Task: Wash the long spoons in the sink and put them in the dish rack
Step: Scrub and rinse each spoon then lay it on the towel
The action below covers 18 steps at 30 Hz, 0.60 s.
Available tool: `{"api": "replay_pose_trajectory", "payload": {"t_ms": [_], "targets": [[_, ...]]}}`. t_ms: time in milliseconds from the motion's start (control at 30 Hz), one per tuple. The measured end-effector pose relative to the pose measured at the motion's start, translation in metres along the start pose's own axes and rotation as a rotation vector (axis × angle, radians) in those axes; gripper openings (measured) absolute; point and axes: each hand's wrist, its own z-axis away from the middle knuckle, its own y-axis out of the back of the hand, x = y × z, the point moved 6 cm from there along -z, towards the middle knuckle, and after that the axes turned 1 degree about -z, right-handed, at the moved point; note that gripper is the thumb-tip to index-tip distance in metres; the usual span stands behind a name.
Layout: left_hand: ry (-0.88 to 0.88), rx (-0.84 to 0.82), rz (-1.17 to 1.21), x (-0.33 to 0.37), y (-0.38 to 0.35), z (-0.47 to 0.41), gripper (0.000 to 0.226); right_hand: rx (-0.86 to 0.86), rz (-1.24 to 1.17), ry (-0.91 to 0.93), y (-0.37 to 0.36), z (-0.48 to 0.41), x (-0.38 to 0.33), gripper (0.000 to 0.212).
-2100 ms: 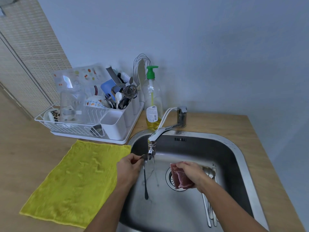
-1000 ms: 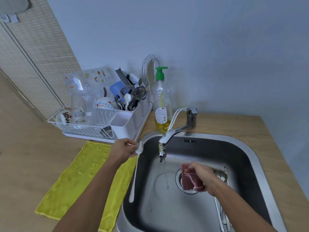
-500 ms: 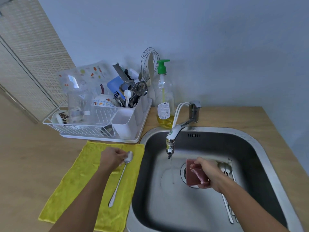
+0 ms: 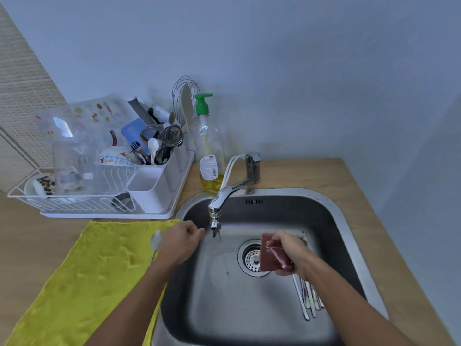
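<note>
Now that we have let go of the rinsed spoon (image 4: 156, 242), it lies on the yellow towel (image 4: 99, 270) near the cloth's far right corner, just beside the left rim of the sink (image 4: 287, 192), no longer dangling from our left hand (image 4: 180, 243). That hand hangs over the rim, fingers loosely curled, holding nothing. Our right hand (image 4: 290, 249) grips the sponge (image 4: 267, 255) above the other long spoons (image 4: 308, 298) lying along the sink's right wall. We judge this one washed but not yet in the dish rack (image 4: 74, 204).
</note>
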Motion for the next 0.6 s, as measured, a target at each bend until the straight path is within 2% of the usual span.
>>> {"api": "replay_pose_trajectory", "payload": {"t_ms": [167, 367, 600], "targets": [[-0.017, -0.184, 0.009, 0.024, -0.053, 0.009, 0.033, 0.019, 0.033, 0.014, 0.02, 0.006, 0.0, 0.024], [-0.113, -0.305, -0.036, 0.067, -0.114, 0.016, 0.02, 0.055, 0.034, 0.034, 0.059, 0.018, -0.001, 0.029], [-0.059, -0.448, -0.128, 0.103, -0.186, 0.032, 0.02, 0.12, -0.035, 0.057, 0.093, 0.03, -0.004, 0.02]]}}
